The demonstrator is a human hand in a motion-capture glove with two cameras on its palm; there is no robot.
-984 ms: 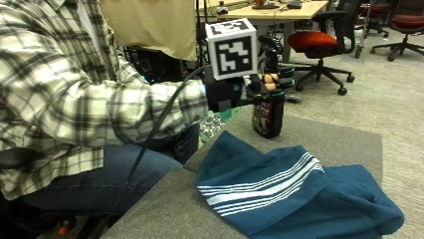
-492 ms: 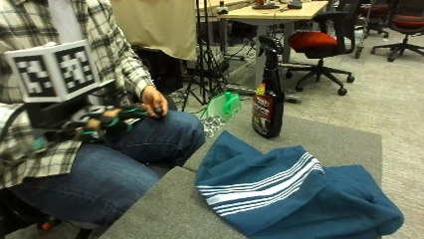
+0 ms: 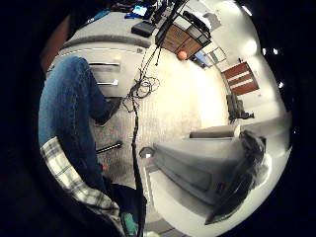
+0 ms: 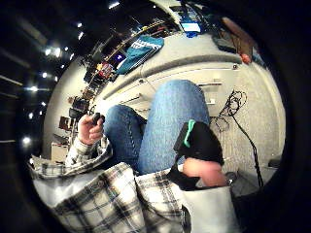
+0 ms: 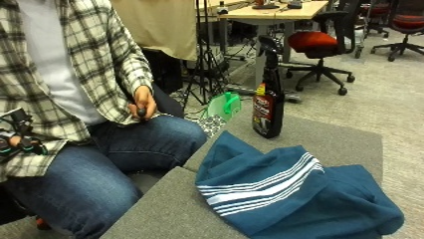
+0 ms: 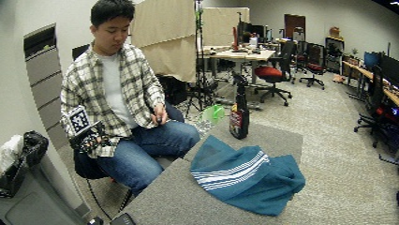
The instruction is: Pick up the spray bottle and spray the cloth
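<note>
My right hand [image 6: 87,138] sits by my hip; I cannot tell its fingers' state. The spray bottle [image 5: 268,99] stands ungrasped at the cloth's [image 5: 291,194] twelve o'clock, so I judge reaching for it comes next.

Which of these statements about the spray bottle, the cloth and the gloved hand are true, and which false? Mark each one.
1. The spray bottle stands upright on the grey table. True.
2. The gloved right hand grips the bottle. False: it is down by the person's side, away from the table.
3. The blue cloth has white stripes. True.
4. The cloth is draped over the bottle. False: it lies on the table, apart from the bottle.
5. The bare hand rests at the person's lap. True.
</note>
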